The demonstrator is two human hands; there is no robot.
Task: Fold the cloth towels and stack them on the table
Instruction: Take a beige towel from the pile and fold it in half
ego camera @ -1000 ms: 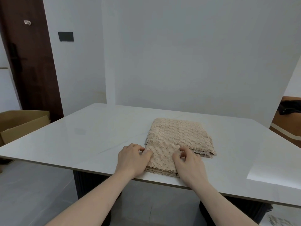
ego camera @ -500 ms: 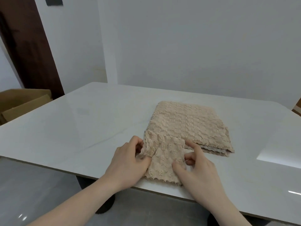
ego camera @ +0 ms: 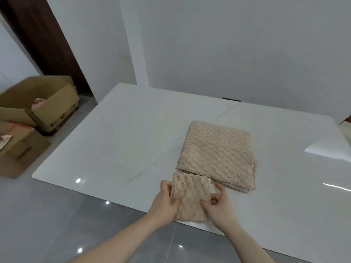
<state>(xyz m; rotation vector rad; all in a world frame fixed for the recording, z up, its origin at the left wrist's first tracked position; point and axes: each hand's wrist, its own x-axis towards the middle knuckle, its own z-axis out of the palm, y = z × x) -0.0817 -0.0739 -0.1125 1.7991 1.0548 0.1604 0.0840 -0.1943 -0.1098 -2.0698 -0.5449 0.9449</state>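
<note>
A small folded beige towel (ego camera: 191,194) lies at the near edge of the white table (ego camera: 133,141). My left hand (ego camera: 167,202) pinches its left side, thumb on top. My right hand (ego camera: 218,204) grips its right side, fingers curled at the edge. Just behind it sits a larger folded beige towel (ego camera: 216,154), flat on the table, with layered edges showing along its near side. The two towels almost touch.
Open cardboard boxes (ego camera: 38,103) stand on the grey floor to the left of the table. A dark wooden door (ego camera: 43,35) is behind them. White walls close the back. The table's near edge runs under my wrists.
The small towel has been drawn off the larger one toward the table's near edge, held by both hands. My head has tilted down and the view has shifted.
</note>
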